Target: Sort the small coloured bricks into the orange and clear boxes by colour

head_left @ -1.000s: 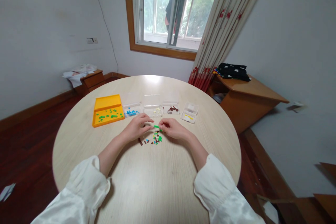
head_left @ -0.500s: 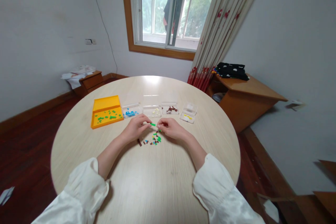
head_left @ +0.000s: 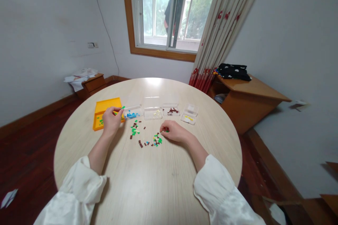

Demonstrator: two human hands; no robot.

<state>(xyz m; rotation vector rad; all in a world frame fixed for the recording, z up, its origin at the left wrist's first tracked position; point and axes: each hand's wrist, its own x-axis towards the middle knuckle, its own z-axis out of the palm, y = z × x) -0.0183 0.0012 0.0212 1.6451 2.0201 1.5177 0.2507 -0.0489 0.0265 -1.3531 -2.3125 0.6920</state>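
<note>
My left hand (head_left: 112,120) hovers over the right part of the yellow box (head_left: 107,104), pinching a small green building brick (head_left: 123,107) between thumb and fingertips. Its fingers cover part of the green bricks in that box. My right hand (head_left: 171,130) rests low over the table with its fingers closed; a bit of green shows under them, but what they hold is too small to make out. Just left of it lies a cluster of green, brown, yellow and blue bricks (head_left: 157,140). Further left are loose green bricks (head_left: 134,132) and brown bricks (head_left: 140,143).
Behind the hands stand clear boxes in a row: one with blue bricks (head_left: 132,114), one with cream bricks (head_left: 156,114), one with brown bricks (head_left: 173,111) and one with yellow bricks (head_left: 188,117). A wooden desk (head_left: 250,89) with black cloth (head_left: 233,71) stands beyond the round table (head_left: 155,186).
My left hand has moved left from the middle of the table to the yellow box, carrying a green brick and uncovering loose bricks. My right hand has shifted slightly right, away from the left hand.
</note>
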